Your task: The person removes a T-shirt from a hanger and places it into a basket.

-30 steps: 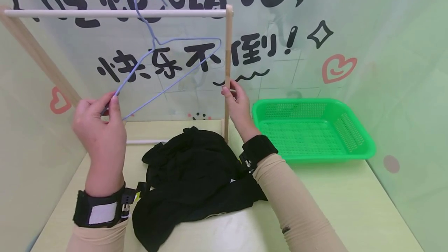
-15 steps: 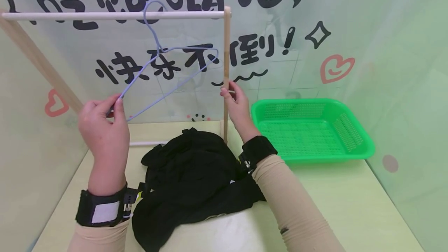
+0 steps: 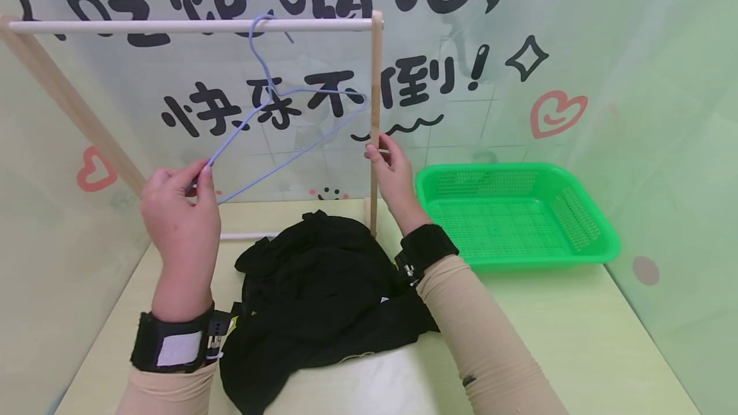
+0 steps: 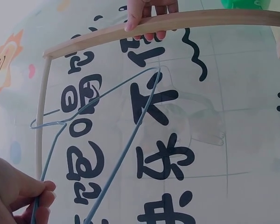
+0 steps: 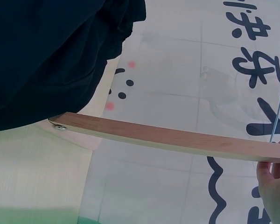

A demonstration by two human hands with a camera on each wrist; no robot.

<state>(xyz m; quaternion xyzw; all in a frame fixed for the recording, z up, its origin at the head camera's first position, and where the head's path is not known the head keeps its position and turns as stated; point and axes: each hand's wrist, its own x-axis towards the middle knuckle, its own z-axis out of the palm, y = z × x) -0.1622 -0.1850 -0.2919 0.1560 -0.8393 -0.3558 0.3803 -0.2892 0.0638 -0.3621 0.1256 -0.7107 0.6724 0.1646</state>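
Observation:
A thin blue wire hanger [image 3: 237,132] has its hook over the white top rod [image 3: 144,27] of a wooden rack. My left hand [image 3: 183,210] pinches the hanger's left corner between thumb and fingers; in the left wrist view the hanger [image 4: 126,142] tilts away from that hand [image 4: 18,191]. With my right hand [image 3: 392,175] I grip the rack's right wooden post [image 3: 375,95] about midway up. The right wrist view shows fingers wrapped behind the post [image 5: 177,137]. Below the hanger lies a heap of black clothing [image 3: 323,280], partly covering the rack's foot.
A green plastic basket [image 3: 519,261] stands on the pale table [image 3: 576,338] to the right of the rack. The rack's slanted left post [image 3: 69,101] rises at the left. Behind everything hangs a printed sheet [image 3: 634,50] with black lettering.
The hanger has come down and to the right, its hook dropping from above the rod to lie over it. My left hand moved along with it; the right hand stays on the post.

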